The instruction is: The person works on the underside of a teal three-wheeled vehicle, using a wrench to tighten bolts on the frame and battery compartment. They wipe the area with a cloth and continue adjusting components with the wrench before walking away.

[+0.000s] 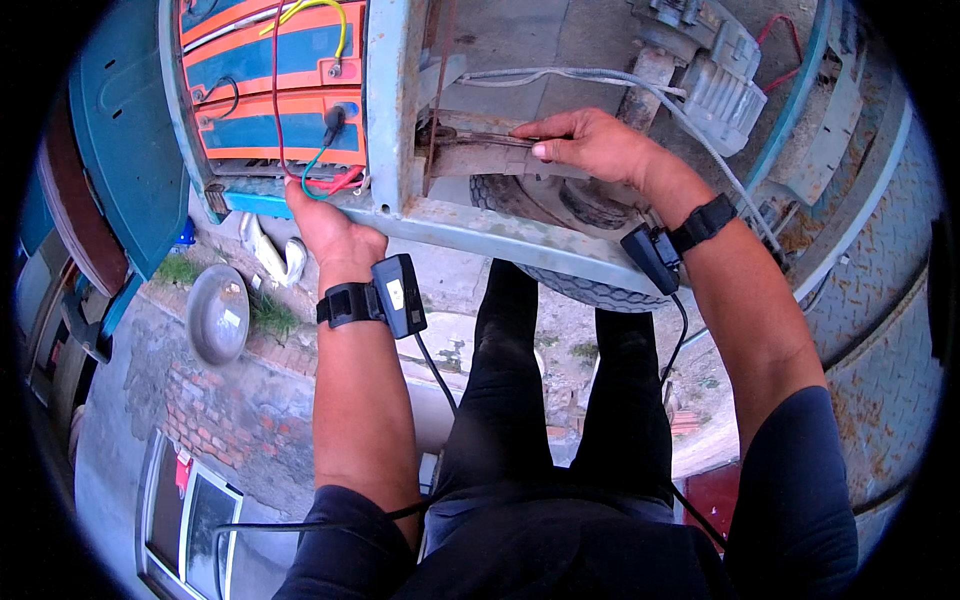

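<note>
Evidently, the point of work is a thin dark rod (485, 137) lying along a rusty crosspiece (480, 160), inside a pale blue metal frame (390, 110) and beside its upright post. The right hand (580, 140) is at the end of this rod, with thumb and forefinger set close about it; whether they pinch it firmly cannot be confirmed.

The left hand (335, 230) is at the lower rail of the frame, its thumb raised next to a red wire (275, 90). Its other fingers are hidden, so whether it grasps the rail cannot be told. A green wire (312, 172) curves just beside the thumb, below the lower blue-and-orange battery (270, 130). A yellow wire (342, 40) loops over the battery above it.

Under the rail is a tyre (585, 290). Beyond the right hand, a pale cable (620, 75) runs near a finned grey casing (725, 95). Both wrists bear black straps with small boxes.

Farther out, to the left, are a teal panel (125, 130), a round metal basin (217, 315) on the ground and a wall with exposed brick (225, 410).
</note>
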The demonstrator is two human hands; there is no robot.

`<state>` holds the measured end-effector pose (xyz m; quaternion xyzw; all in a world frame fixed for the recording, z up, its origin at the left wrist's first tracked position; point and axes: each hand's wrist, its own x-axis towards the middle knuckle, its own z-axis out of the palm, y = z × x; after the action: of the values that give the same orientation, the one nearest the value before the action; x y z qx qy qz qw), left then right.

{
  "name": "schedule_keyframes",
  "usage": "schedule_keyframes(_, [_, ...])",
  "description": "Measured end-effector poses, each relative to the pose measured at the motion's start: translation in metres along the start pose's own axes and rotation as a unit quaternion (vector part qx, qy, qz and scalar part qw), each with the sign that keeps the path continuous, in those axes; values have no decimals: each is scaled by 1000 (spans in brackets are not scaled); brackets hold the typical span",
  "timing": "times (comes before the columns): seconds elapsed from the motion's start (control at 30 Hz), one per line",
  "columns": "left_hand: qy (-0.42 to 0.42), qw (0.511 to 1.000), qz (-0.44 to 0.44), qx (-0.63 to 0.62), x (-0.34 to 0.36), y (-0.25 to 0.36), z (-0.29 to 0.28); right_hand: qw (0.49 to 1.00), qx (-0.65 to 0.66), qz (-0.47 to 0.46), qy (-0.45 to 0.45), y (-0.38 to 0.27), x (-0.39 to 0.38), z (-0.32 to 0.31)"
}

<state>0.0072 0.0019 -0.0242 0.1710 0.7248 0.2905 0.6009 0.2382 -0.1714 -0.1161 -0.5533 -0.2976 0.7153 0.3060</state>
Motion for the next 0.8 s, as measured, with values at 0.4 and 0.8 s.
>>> schedule_keyframes(0.4, [-11,1000,-5,-15,-1,1,2,999,-9,-28,17,10,7,4])
schedule_keyframes(0.8, [-16,1000,6,-7,4,-1,-2,997,-45,-66,7,8,26,-1])
